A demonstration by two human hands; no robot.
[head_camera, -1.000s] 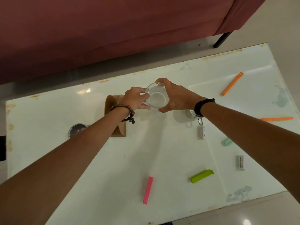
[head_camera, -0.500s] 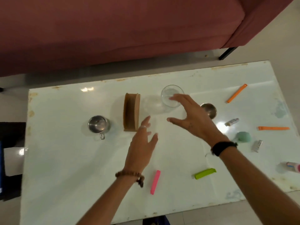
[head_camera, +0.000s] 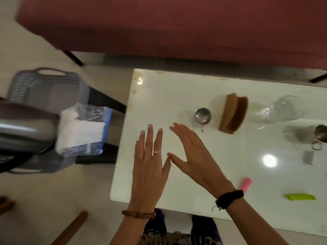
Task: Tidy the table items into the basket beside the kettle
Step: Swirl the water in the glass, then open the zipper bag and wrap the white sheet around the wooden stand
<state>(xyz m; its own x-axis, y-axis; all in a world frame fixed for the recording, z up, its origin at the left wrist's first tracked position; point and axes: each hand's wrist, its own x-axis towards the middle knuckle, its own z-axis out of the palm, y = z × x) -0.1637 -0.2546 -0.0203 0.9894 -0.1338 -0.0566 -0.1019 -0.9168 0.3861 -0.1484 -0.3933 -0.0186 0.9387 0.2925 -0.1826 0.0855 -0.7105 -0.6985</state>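
Note:
My left hand (head_camera: pixel 150 163) and my right hand (head_camera: pixel 192 156) hover side by side over the white table's (head_camera: pixel 159 96) left end, both empty with fingers spread. A grey plastic basket (head_camera: pixel 47 85) sits on the floor to the left, next to a steel kettle (head_camera: pixel 23 128), with a clear zip bag (head_camera: pixel 83 128) lying in it. On the table stand a small steel cup (head_camera: pixel 202 115), a brown wooden holder (head_camera: pixel 233 114), a clear glass (head_camera: pixel 284 107) and a second steel cup (head_camera: pixel 321 133) at the right edge. A pink clip (head_camera: pixel 246 183) and a green clip (head_camera: pixel 299 197) lie near the front.
A dark red sofa (head_camera: pixel 177 27) runs along the far side, its black legs (head_camera: pixel 74 58) on the pale floor. A small silvery item (head_camera: pixel 308 157) lies on the table at right. A brown wooden stick (head_camera: pixel 70 228) lies on the floor at lower left.
Both hands let go of the glass, which stays on the table, and drew back leftward. The view swung left, bringing the basket and kettle into sight.

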